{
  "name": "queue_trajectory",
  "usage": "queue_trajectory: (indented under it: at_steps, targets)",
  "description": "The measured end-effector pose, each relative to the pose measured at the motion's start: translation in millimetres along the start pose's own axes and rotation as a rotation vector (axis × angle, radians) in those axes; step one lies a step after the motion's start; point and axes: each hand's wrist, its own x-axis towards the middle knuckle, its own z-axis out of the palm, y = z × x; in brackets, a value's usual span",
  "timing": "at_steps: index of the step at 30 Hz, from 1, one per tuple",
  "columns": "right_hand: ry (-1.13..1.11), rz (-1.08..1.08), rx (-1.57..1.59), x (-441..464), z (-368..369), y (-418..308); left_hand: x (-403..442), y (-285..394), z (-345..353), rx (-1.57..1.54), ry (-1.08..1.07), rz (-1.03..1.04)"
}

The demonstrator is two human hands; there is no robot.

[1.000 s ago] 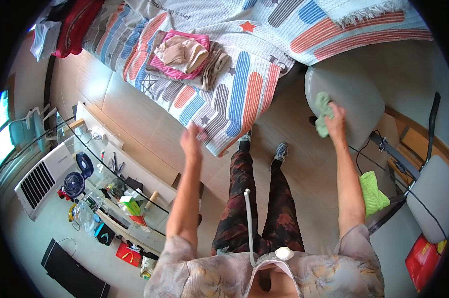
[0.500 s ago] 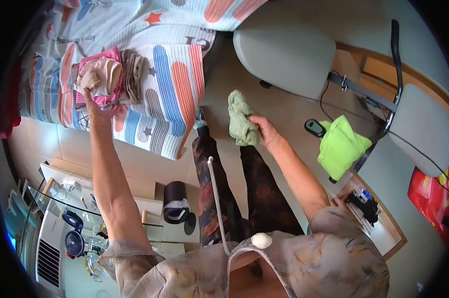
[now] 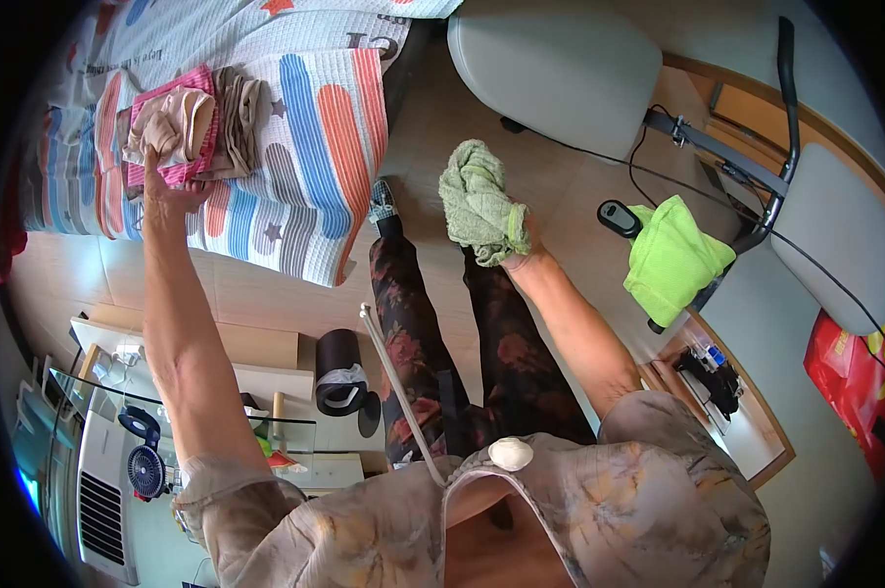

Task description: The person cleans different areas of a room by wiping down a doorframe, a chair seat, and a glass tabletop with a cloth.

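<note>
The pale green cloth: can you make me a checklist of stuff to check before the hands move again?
1. Right hand has the pale green cloth: ok, it is holding it.
2. Pale green cloth is spread flat: not ok, it is bunched up.
3. Left hand is at the beige garment: ok, a finger reaches it.
4. Left hand has a firm grip: cannot tell, the pinch is too unclear.
5. Pink garment lies under the beige one: ok, on the striped bedspread.
6. Bright green cloth is away from both hands: ok.
</note>
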Motion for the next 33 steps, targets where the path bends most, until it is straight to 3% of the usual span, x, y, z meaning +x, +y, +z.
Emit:
queue_trajectory:
  at_steps: [5,8,9,12,14,17,20,22,23,24,26,27,29,33]
  targets:
    - [-0.001,-0.034,-0.070,-6,10,1,4,15,7,0.119,-0.119,0.076]
    - [0.004,0.010,-0.063,-7,6,2,33,24,6,0.260,-0.496,0.272]
    - [-0.018,0.039,-0.083,-8,6,-1,-14,5,21,0.075,-0.410,0.070]
    - [0.007,0.092,0.023,-14,11,-8,53,26,13,0.047,-0.565,0.067]
    - [0.004,0.174,-0.069,-16,-11,-14,3,2,22,0.085,-0.396,0.142]
    - [0.065,0.356,-0.083,-24,-23,-31,40,17,18,0.119,-0.484,0.117]
    - [0.163,0.284,-0.367,-21,-38,-36,24,10,30,0.167,-0.337,0.143]
    - [0.372,0.180,-0.551,-22,-51,-34,18,5,36,0.094,-0.428,0.016]
    - [0.309,0.222,-0.526,-23,-54,-37,15,3,36,0.083,-0.470,0.036]
    - [0.319,0.225,-0.496,-26,-48,-38,57,13,14,0.154,-0.808,0.115]
    - [0.313,0.249,-0.482,-27,-52,-38,64,21,9,0.229,-0.766,0.101]
    - [0.359,0.230,-0.468,-29,-48,-34,87,30,8,0.288,-0.556,0.187]
    - [0.380,0.235,-0.442,-31,-46,-30,34,14,27,0.255,-0.175,0.201]
    - [0.317,0.287,-0.418,-29,-52,-17,47,24,23,0.267,-0.154,0.185]
